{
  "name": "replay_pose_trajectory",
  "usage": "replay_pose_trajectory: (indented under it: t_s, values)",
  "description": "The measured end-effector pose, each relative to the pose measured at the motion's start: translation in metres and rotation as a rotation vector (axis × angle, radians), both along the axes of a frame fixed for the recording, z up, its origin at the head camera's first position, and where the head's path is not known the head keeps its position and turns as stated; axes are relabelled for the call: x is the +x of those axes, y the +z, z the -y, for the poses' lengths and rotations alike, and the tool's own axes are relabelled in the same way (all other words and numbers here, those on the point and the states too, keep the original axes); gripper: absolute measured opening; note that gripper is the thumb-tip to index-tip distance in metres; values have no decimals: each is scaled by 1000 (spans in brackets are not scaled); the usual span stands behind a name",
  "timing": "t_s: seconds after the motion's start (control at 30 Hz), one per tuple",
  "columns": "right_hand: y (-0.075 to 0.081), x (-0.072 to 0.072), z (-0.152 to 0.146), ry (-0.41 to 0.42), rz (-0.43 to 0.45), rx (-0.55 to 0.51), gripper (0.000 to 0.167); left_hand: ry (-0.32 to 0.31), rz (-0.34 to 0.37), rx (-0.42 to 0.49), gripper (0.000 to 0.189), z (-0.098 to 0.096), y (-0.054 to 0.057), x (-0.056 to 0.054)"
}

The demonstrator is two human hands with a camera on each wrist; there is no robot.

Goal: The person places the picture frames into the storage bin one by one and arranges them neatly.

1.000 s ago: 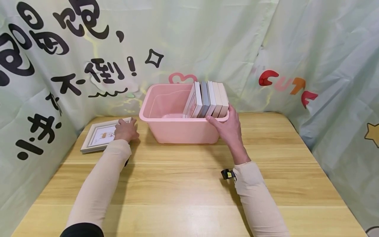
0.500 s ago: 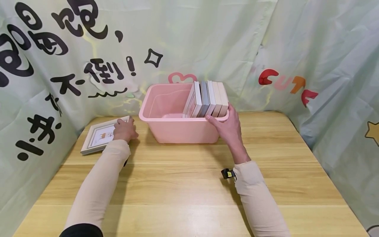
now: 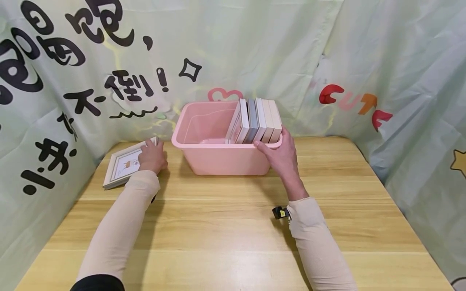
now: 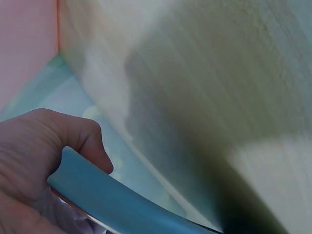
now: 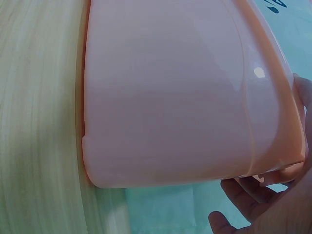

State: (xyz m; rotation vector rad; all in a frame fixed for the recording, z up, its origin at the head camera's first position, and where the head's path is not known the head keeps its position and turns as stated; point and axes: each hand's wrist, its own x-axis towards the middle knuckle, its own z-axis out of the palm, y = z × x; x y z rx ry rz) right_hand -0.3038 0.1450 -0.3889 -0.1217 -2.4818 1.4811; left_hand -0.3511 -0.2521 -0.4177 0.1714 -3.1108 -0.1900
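Note:
A picture frame (image 3: 121,166) with a cream border and a small animal picture lies at the back left of the table, its right end slightly raised. My left hand (image 3: 153,155) grips that right end. In the left wrist view, a curled finger and the hand wrap the bluish-looking edge of the picture frame (image 4: 112,192). A pink plastic bin (image 3: 225,161) stands at the back middle. My right hand (image 3: 283,157) holds its right front rim, thumb on the near side, beside several thin, frame-like pieces (image 3: 256,123) standing upright in the bin's right half.
The wooden table (image 3: 225,226) extends in front of the bin. Behind it hangs a pale green cloth (image 3: 255,48) with black lettering. A small black device (image 3: 280,212) sits at the right wrist.
The picture frame has shifted slightly right, and its right end has risen and tilted in my left hand. My right hand and the bin have stayed put.

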Motion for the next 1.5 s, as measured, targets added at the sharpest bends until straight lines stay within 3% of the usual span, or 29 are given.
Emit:
replay_pose_trajectory:
  t_s: [0.43,0.97,1.23,1.5]
  values:
    - [1,0,1,-5,2,3,106,-10,-75,22,61,7,17,2]
    - [1,1,0,-3,-7,-1,106,-2,-82,83,65,7,43,1]
    - [0,1,1,-2,6,1,106,13,-94,96,70,8,49,0]
    - [1,1,0,-2,17,2,108,-10,-138,128,72,11,60,1]
